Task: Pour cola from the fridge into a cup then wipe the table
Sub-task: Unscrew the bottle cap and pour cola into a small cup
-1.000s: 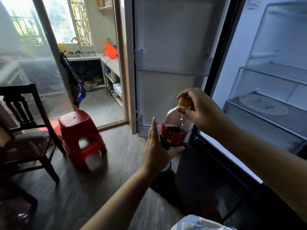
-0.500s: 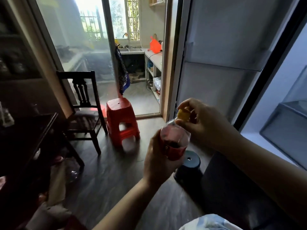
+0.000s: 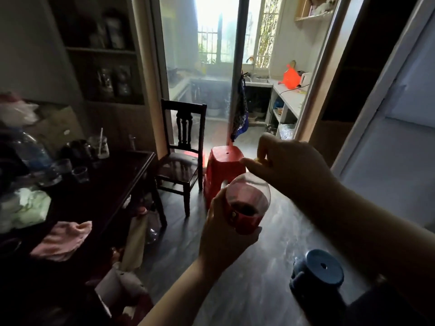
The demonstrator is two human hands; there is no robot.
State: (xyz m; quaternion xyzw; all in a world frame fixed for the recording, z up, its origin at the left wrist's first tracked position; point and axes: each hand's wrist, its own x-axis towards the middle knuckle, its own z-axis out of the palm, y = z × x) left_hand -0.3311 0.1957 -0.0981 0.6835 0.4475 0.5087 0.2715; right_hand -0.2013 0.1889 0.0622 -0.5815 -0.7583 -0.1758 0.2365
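wooden chair (image 3: pixel 177 164) is standing just left of red stool (image 3: pixel 225 154) | blue stool (image 3: pixel 323 268) is sitting on floor, lower right | blue cloth (image 3: pixel 241 116) is hanging by doorway

We face a dark wooden chair (image 3: pixel 181 147) on grey floor (image 3: pixel 266 243); a red stool (image 3: pixel 224 161) stands just right of it, a barred window (image 3: pixel 209 45) glows behind it, shelves (image 3: pixel 103 51) rise to its left.

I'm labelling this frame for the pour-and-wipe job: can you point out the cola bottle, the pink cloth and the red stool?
cola bottle (image 3: pixel 247 203): head view, its body just above the red label.
pink cloth (image 3: pixel 62 240): head view, middle of the crumpled fabric.
red stool (image 3: pixel 224 157): head view, its flat top.
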